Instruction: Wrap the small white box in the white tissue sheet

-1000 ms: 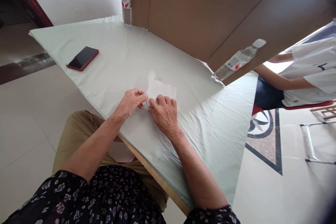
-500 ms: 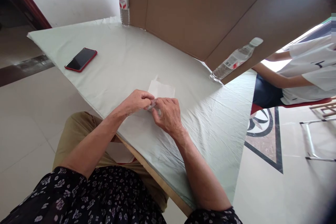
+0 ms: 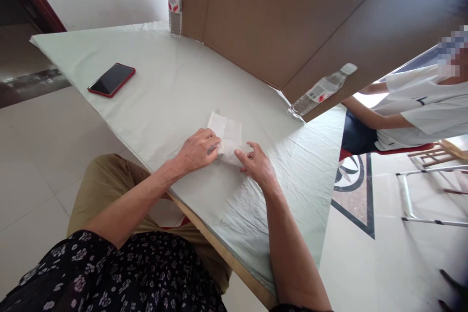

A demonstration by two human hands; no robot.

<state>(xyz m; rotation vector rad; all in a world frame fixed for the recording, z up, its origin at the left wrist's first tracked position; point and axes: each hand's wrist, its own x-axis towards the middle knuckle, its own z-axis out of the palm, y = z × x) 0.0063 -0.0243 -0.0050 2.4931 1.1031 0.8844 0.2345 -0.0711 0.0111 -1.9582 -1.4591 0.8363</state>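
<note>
A thin, creased sheet of white paper (image 3: 232, 130) lies on the pale table cover before me. My left hand (image 3: 199, 151) is at its left edge, fingers curled and closed on the near part of the paper, which looks bunched there. What sits under those fingertips is partly hidden. Over the right near corner, my right hand (image 3: 258, 165) has its thumb and fingers apart and holds nothing; whether the fingertips touch the sheet I cannot tell.
A phone in a red case (image 3: 112, 80) lies at the table's left. Brown cardboard (image 3: 248, 19) stands along the far side, with one upright water bottle (image 3: 175, 7) and another tilted-looking bottle (image 3: 321, 91) against it. A person in a white shirt (image 3: 409, 102) sits at the right.
My right hand has moved right, away from my left hand, and its fingers have spread. My left hand has shifted slightly right, and more of the paper shows between the hands.
</note>
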